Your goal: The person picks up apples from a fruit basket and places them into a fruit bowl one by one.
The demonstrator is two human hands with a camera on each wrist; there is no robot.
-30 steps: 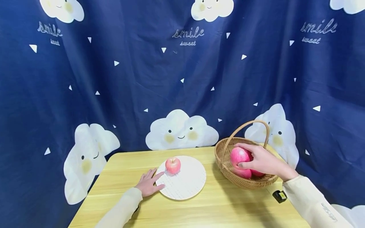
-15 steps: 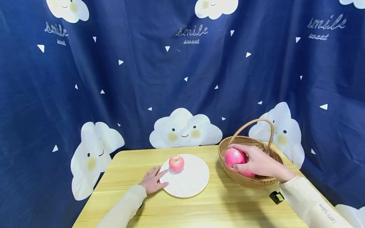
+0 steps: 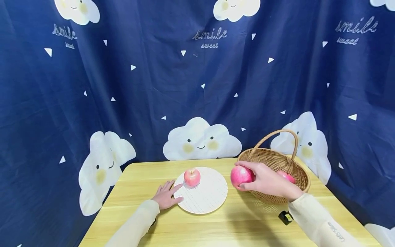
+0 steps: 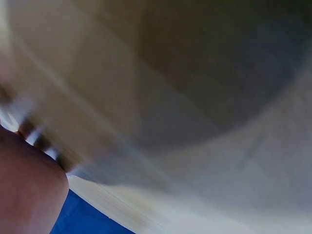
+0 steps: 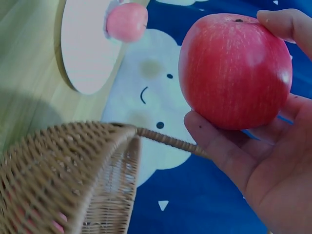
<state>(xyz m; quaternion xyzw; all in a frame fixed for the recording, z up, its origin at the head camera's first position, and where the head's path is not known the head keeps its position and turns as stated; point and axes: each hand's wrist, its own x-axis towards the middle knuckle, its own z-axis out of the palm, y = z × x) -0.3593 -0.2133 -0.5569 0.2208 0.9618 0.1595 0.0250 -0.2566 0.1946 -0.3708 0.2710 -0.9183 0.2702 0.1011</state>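
Observation:
A red apple (image 5: 234,73) is gripped between the thumb and fingers of my right hand (image 3: 266,180), above the left rim of the wicker basket (image 3: 300,175). Inside the basket another red apple (image 3: 286,176) shows partly behind the hand. My left hand (image 3: 166,196) lies with spread fingers at the left edge of a round white plate (image 3: 206,197), thumb and forefinger over its rim. On the plate's far left part sits a paler pink-red apple (image 3: 192,177), just beyond the left forefinger. The left wrist view is mostly dark and blurred.
The basket's arched handle (image 3: 274,133) rises over its far side. A light wooden table (image 3: 191,230) carries everything. Close behind its back edge hangs a dark blue curtain (image 3: 148,85) with white clouds.
My right hand has lifted an apple from inside the basket and carried it left over the rim toward the plate. The left hand stays at the plate; the head view has shifted slightly.

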